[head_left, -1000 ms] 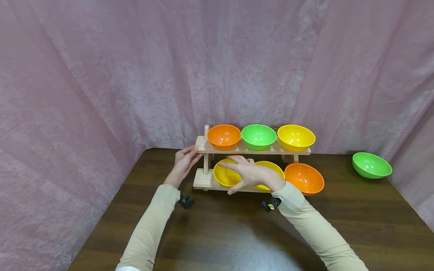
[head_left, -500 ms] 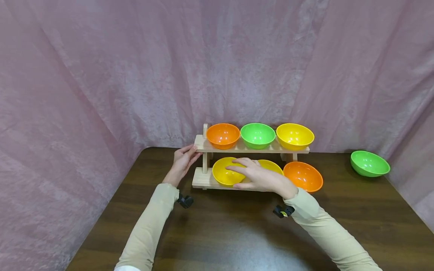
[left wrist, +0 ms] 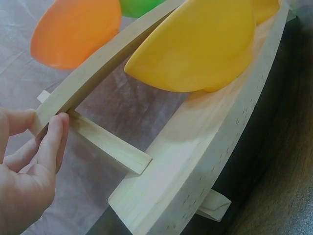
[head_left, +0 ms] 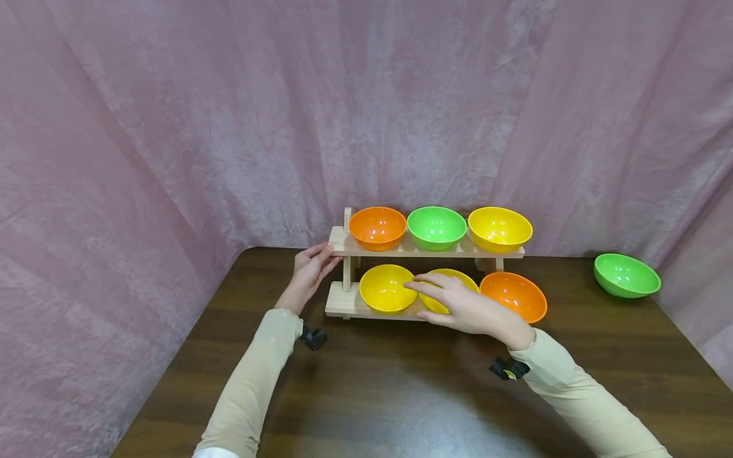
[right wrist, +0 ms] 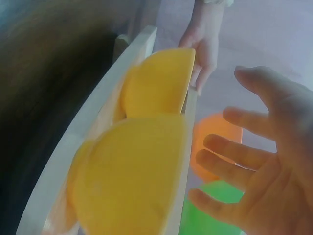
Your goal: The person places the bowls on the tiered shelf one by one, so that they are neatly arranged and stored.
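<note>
My left hand pinches the left end of the upper board of a two-tier wooden rack, thumb on one face and fingers beneath. My right hand hovers over the lower tier with fingers spread, holding nothing. It partly covers the middle yellow bowl. Left of it sits another yellow bowl, and to the right an orange bowl. On the upper tier stand an orange bowl, a green bowl and a yellow bowl, in that order from the left.
A green bowl rests apart at the table's far right, slightly tilted. The dark wooden table extends in front of the rack. A pink curtain hangs close behind.
My right hand has drawn away from the lower left yellow bowl, moving right and toward me, so that bowl shows fully. The left hand keeps its grip on the rack.
</note>
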{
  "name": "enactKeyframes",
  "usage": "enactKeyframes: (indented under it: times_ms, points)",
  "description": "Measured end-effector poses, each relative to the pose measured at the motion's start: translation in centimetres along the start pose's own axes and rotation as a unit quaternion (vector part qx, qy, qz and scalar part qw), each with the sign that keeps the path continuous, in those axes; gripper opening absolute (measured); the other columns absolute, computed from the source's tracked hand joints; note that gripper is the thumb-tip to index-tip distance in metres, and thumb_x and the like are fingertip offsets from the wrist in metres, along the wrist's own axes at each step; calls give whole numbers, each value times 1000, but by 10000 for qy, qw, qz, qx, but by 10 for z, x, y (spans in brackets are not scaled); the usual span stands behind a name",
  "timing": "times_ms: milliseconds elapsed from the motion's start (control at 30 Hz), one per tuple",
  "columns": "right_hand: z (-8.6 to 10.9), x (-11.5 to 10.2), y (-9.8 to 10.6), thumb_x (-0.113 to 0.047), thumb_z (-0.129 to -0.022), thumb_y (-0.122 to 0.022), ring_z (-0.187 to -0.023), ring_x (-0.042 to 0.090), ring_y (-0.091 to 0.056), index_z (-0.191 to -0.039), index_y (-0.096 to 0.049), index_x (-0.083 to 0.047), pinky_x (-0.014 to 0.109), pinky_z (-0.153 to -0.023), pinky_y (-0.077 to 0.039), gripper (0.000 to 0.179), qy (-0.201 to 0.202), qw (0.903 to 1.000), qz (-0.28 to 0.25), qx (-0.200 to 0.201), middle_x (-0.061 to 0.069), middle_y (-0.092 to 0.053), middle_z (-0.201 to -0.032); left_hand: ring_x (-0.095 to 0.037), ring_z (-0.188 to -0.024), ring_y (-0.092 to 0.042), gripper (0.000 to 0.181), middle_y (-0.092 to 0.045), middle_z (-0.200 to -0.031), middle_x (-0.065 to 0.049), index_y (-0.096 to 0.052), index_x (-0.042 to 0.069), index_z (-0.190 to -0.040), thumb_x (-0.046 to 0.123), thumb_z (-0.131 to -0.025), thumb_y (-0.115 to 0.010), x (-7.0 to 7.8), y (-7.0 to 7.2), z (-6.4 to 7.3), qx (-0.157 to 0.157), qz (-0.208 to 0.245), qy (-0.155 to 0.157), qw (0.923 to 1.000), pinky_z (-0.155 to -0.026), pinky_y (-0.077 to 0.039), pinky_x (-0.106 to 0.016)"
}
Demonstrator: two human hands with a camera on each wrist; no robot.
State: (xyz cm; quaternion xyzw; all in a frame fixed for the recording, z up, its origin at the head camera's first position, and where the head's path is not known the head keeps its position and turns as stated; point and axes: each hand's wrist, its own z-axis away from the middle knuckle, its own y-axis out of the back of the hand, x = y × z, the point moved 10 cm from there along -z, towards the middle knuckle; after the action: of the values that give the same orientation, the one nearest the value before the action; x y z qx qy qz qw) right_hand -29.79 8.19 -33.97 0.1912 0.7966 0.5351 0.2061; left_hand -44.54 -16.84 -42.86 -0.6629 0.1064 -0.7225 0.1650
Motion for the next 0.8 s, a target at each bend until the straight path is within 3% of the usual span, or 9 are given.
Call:
enactKeyframes:
  times_ms: [133,367,800]
  points:
    - [12,4,5,-29,-90,-69,-124,30,-52,-135,-55,-8,50,-106,-47,52,-24,10000,5,32,10,-58,-131,-7,-80,-68,47,-50,-128,-20,-40,-8,-142,7,-99,-52,0,-1,0,-25,-17,-21,10000,-81,-60,-18]
    - [28,19,7,-30,-91,-68,-130,30,-47,-138,-53,-12,56,-102,-46,53,-615,9973,-326,-247,8,-55,-138,-8,-81,-68,46,-51,-125,-18,-41,-8,-141,6,-99,-52,-1,1,0,-2,-5,-17,10000,-84,-60,-20]
    - [50,27,31,-21,-86,-74,-118,30,-57,-130,-59,-4,47,-96,-55,50,-426,9986,18,309,12,-61,-130,-8,-80,-68,45,-53,-118,-14,-41,-10,-140,5,-98,-52,0,-1,0,-105,43,-68,9999,-83,-60,-20]
